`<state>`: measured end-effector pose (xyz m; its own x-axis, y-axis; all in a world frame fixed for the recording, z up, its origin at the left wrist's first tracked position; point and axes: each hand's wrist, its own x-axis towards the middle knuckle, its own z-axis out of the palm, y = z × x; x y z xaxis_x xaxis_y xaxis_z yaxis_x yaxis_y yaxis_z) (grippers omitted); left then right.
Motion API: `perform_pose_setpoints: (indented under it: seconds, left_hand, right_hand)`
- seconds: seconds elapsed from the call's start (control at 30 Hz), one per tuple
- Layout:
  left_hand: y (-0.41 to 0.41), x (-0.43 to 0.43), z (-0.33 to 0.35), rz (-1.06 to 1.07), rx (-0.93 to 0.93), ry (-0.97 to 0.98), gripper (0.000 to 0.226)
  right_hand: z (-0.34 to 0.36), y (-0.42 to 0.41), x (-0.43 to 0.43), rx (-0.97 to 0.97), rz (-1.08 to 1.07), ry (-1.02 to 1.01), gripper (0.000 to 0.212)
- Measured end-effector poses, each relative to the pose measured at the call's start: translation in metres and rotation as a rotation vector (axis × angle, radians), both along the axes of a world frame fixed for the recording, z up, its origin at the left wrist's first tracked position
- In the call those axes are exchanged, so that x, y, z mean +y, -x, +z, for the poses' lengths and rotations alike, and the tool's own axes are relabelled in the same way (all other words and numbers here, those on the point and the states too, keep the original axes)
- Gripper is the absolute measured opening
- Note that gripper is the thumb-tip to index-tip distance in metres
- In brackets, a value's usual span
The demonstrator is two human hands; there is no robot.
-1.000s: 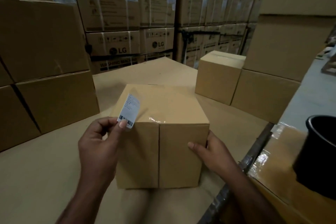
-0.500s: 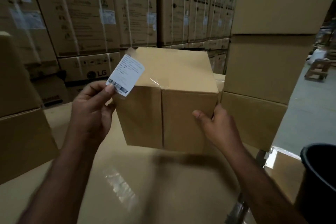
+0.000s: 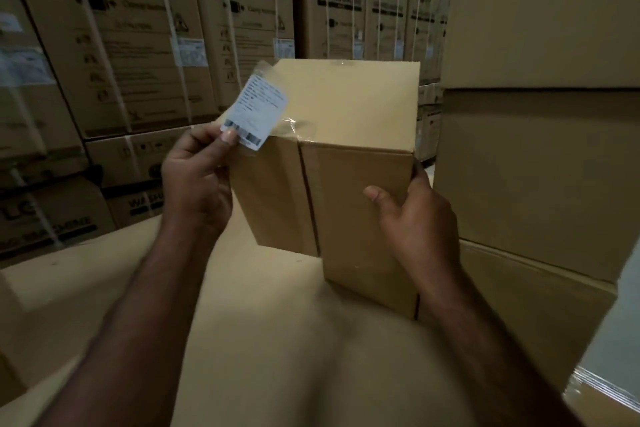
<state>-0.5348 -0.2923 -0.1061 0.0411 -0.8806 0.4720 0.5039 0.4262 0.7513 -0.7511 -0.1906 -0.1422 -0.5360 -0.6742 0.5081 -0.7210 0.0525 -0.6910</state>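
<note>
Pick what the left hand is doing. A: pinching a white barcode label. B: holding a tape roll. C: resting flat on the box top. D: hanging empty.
A: the left hand pinches the white label at its barcode end, beside the cardboard box that the right hand grips.
</note>
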Motion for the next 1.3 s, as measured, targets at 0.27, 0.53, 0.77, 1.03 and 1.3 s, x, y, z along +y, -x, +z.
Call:
perform_pose_setpoints:
  seconds: [0.27,0.53,0.77,1.03,1.3]
  left_hand:
    - [0.059,-0.056,0.003,0.045,0.012,-0.093,0.006]
    - [0.09,-0.056,-0.031,0.224,0.167,-0.181,0.008]
    - [0.11,-0.065,-0.025,0.007,0.251,-0.197,0.009]
    - [0.147,-0.072,-0.038,-0.264,0.21,-0.306,0.01]
    - [0.182,-0.061,-0.05,-0.381,0.217,-0.361,0.008]
  right_hand:
    - [0.006,0.034,-0.037,0.192,-0.214,-0.064,0.075]
    - [0.008,0.042,-0.042,0.207,-0.243,0.024,0.062]
    - [-0.048,0.051,-0.047,-0.004,-0.201,0.213,0.055]
    - [-0.121,0.054,-0.051,-0.08,-0.176,0.036,0.026]
    - [-0.121,0.056,-0.061,-0.119,0.009,0.073,0.009]
